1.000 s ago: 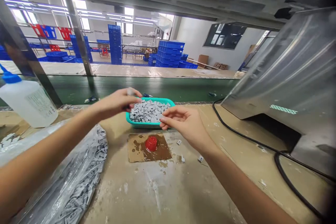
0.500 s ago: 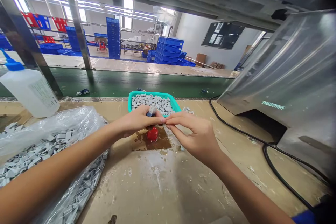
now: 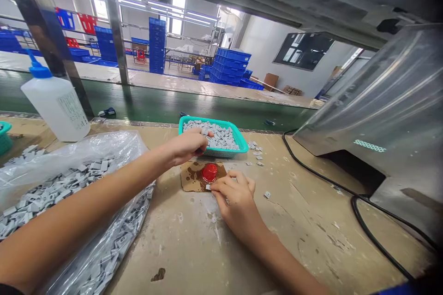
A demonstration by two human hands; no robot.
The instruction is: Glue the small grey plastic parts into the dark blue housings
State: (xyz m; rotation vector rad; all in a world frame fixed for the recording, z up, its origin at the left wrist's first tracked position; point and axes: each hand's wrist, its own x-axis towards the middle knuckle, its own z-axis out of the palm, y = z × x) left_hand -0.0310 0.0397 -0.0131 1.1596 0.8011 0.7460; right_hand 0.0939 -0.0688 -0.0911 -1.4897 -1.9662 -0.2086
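My left hand [image 3: 190, 144] is closed, palm down, over the near left edge of a turquoise basket [image 3: 243, 146] full of small grey plastic pieces. A grey plastic piece [image 3: 205, 132] shows at its index finger; the other fingers are mostly hidden. My right hand [image 3: 238, 196] pinches another small grey piece [image 3: 208, 187] between thumb and fingertips, low over the front edge of a wet brown cardboard square [image 3: 189, 184]. Just behind that piece, a glossy red round object [image 3: 209, 172] sits on the cardboard in a little liquid.
An open plastic bag [image 3: 114, 147] of grey pieces covers the left of the table, with a white squeeze bottle [image 3: 57, 106] behind it. Loose pieces [image 3: 256, 150] lie right of the basket. A black cable [image 3: 318, 170] runs before a metal housing [image 3: 374, 101]. Beyond lies a green conveyor [image 3: 155, 103].
My hands, which met above the red object, are now apart. The right hand has come down to the cardboard with a grey piece; the left has moved back toward the basket. The view has shifted.
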